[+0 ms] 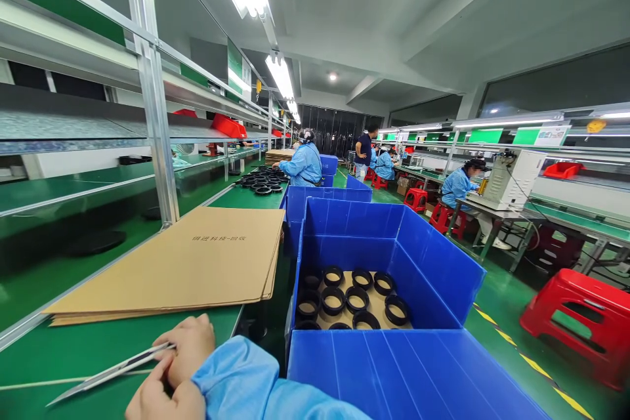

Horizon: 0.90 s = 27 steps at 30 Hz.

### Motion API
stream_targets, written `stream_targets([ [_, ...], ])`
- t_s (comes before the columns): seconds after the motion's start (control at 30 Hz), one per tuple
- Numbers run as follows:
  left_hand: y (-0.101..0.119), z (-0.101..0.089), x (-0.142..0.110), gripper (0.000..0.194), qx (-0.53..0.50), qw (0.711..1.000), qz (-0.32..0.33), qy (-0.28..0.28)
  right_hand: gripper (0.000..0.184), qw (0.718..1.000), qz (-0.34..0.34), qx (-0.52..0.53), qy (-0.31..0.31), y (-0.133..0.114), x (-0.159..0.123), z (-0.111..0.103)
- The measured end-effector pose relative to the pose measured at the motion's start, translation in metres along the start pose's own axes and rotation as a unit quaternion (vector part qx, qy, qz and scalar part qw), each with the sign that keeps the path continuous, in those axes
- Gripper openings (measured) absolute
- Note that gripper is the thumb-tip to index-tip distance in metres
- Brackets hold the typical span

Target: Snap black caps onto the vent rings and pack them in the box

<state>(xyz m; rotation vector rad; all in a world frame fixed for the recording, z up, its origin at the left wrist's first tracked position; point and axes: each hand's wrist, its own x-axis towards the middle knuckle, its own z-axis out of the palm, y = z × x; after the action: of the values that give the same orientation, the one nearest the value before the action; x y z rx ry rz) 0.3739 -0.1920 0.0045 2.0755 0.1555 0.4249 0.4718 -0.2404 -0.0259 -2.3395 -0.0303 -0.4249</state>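
Both hands are close together at the lower left, over the green table (113, 341). My right hand (189, 344), in a blue sleeve, is closed around the end of a slim silver pointed tool that looks like tweezers (111, 374). Its tip points down to the left. My left hand (165, 397) is just below, touching the right hand with its fingers bent together; what they pinch is hidden. A thin pale strip (44, 383) runs along the table to near the left fingertips. Behind the hands lie stacked brown cardboard sheets (182, 262) with printed lettering.
Right of the table stands an open blue bin (354, 216) holding several black rings (357, 298) on cardboard. A metal post (152, 92) rises at the left. Farther along, a person in blue (305, 165) works beside black rings (263, 180). A red stool (581, 321) is at right.
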Motion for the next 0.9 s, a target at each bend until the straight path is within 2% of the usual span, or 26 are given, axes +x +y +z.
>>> stream_targets([
  [0.27, -0.002, 0.000, 0.001, 0.066, 0.008, 1.000, 0.008, -0.017, 0.023, 1.000, 0.006, 0.020, 0.023, -0.004, -0.005, 0.000],
  [0.6, -0.001, -0.002, -0.002, 0.069, 0.025, 0.999, -0.003, -0.022, 0.027, 0.999, -0.015, 0.005, 0.030, 0.012, 0.003, 0.014],
  [0.9, -0.008, 0.005, 0.002, 0.068, 0.016, 1.000, 0.015, -0.003, 0.025, 0.999, -0.024, -0.019, 0.033, 0.017, 0.006, 0.019],
])
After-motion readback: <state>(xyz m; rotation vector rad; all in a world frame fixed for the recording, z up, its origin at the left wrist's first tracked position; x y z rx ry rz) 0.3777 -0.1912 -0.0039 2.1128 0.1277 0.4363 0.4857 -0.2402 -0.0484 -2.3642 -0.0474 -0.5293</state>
